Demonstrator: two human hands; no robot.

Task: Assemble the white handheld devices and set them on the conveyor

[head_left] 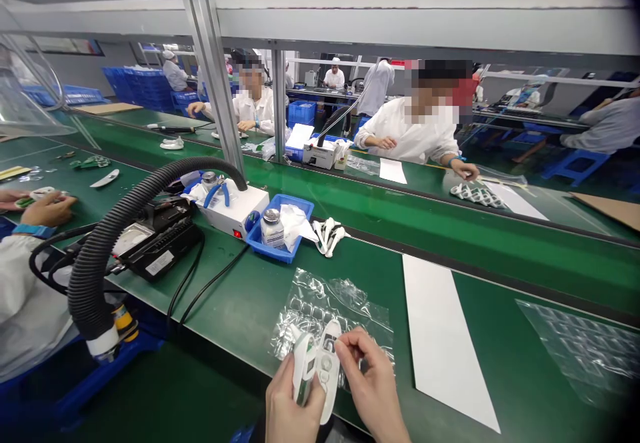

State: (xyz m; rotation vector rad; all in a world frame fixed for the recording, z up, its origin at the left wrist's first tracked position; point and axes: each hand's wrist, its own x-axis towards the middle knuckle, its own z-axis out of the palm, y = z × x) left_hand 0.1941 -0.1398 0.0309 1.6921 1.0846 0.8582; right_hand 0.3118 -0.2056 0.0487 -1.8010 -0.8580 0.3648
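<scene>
My left hand (295,400) grips a white handheld body (302,366), shaped like an ear thermometer, with a pointed tip and some green inside its opened side. Beside it, also held by the left thumb, is a long white front cover (327,380) with a small dark window and round buttons. My right hand (370,376) has its thumb and index finger pinched at the cover's upper right edge by the window; whether a tiny piece lies between them is hidden. Under both hands lies a clear blister sheet (313,303).
A blue tray (255,242) holds a metal-capped bottle (272,228) and white wipes. White parts (329,236) lie beside it. A white paper strip (445,336) and another clear sheet (575,343) are to the right. A black hose (125,210) arches at left; co-workers sit around.
</scene>
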